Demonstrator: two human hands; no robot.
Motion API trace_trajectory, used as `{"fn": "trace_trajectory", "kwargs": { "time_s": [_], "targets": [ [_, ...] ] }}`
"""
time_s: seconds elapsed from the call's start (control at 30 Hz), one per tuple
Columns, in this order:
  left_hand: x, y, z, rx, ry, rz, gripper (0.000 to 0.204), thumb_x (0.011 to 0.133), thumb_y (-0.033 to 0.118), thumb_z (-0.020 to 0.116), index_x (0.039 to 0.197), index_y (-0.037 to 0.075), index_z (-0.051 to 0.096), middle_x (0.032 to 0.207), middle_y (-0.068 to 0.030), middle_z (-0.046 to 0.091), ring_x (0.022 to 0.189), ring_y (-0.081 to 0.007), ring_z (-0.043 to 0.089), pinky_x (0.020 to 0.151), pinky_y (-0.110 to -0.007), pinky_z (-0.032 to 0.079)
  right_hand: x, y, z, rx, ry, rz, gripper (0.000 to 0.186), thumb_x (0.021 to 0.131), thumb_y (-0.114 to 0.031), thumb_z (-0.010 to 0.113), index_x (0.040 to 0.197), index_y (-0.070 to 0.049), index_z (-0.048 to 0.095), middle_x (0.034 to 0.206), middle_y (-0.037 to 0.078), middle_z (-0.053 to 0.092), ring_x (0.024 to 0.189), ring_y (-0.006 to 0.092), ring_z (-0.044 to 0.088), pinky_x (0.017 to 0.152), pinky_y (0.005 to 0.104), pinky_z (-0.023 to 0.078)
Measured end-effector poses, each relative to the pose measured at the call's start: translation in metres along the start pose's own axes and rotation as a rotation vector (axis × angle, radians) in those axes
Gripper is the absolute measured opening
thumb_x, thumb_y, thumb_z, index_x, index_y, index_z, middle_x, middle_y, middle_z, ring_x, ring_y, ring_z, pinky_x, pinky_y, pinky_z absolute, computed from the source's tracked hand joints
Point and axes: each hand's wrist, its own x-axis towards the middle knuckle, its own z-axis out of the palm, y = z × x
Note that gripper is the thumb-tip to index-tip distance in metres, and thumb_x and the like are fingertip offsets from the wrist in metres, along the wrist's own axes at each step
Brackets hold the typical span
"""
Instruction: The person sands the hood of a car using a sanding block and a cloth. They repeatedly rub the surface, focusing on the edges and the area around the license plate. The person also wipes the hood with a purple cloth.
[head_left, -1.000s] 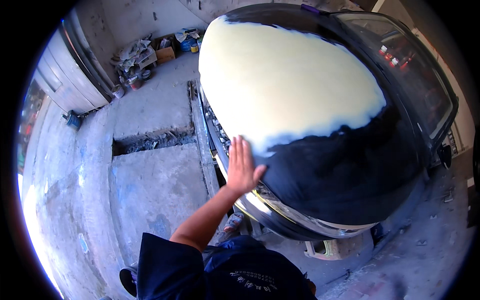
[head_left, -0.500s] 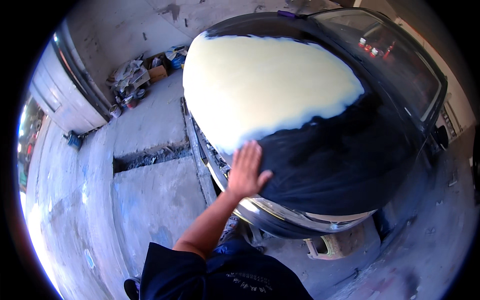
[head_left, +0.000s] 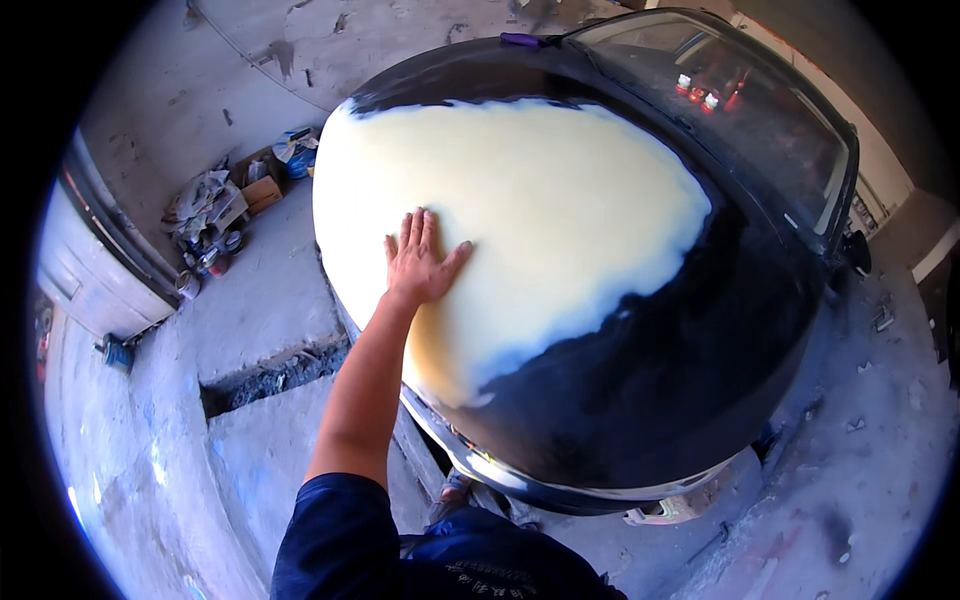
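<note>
My left hand (head_left: 418,268) lies palm down on a car hood (head_left: 690,340), its fingers stretched and the thumb out to the right. Under it is a broad pale-yellow patch (head_left: 540,200) with a soft, ragged edge, and the rest of the hood around it is black. The hand rests toward the patch's left side and holds nothing. My bare forearm reaches up from a dark short sleeve. No part of my right hand shows.
The windshield (head_left: 740,100) lies at the far right, small red-and-white ornaments behind it. A purple object (head_left: 525,40) sits at the hood's far edge. On the left are a floor pit (head_left: 270,380), a blue can (head_left: 115,352), a pile of papers (head_left: 207,205) and a cardboard box (head_left: 262,194).
My left hand has slid from the patch's near edge, by the black paint, farther across onto the pale area. The view has shifted, and the hand stays flat.
</note>
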Motion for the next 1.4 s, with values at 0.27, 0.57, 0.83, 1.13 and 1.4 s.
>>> {"fn": "trace_trajectory", "kwargs": {
  "time_s": [0.27,0.57,0.83,1.13,1.4],
  "targets": [
    [0.078,0.028,0.013,0.070,-0.007,0.066,0.097,0.092,0.069,0.027,0.151,-0.006,0.011,0.160,-0.0199,0.009,0.149,-0.0318,0.002,0.119,-0.049,0.004,-0.036,-0.039,0.014,0.045,0.077,0.102,0.025,0.090,-0.024,0.047,0.088,-0.005,0.064,0.081,0.019,0.068,0.080,0.0406,0.067,0.073,0.0514,0.053],
    [-0.018,0.112,0.014,0.111,-0.053,0.639,0.096,0.091,0.071,0.024,0.150,-0.004,0.018,0.159,-0.0208,0.012,0.149,-0.0319,0.003,0.119,-0.048,0.002,-0.080,-0.034,0.102,0.150,-0.141,0.128,0.026,0.088,-0.029,0.050,0.090,-0.006,0.062,0.087,0.020,0.068,0.085,0.0408,0.066,0.075,0.0520,0.053],
    [-0.131,0.094,0.008,-0.001,-0.011,0.812,0.102,0.086,0.075,0.035,0.148,-0.006,0.025,0.157,-0.0237,0.018,0.148,-0.0357,0.010,0.119,-0.048,0.004,-0.075,-0.019,0.060,0.082,-0.187,0.113,0.026,0.089,-0.029,0.050,0.091,-0.005,0.062,0.089,0.021,0.068,0.086,0.0406,0.067,0.077,0.0519,0.053],
    [-0.245,0.094,0.028,-0.067,-0.022,0.684,0.096,0.090,0.065,0.043,0.146,-0.010,0.024,0.156,-0.0282,0.015,0.147,-0.0400,0.008,0.118,-0.050,0.006,-0.054,0.041,0.045,0.127,-0.079,0.053,0.024,0.093,-0.019,0.044,0.093,-0.005,0.064,0.091,0.021,0.068,0.088,0.0396,0.067,0.078,0.0509,0.053],
    [-0.336,0.107,0.056,-0.187,-0.028,0.554,0.089,0.090,0.052,0.053,0.148,-0.007,0.020,0.155,-0.0296,0.013,0.147,-0.0431,0.008,0.117,-0.054,0.007,-0.072,0.082,0.072,0.081,-0.191,-0.065,0.015,0.085,-0.017,0.055,0.090,-0.004,0.061,0.085,0.019,0.068,0.084,0.0404,0.066,0.077,0.0508,0.052]
  ]
}}
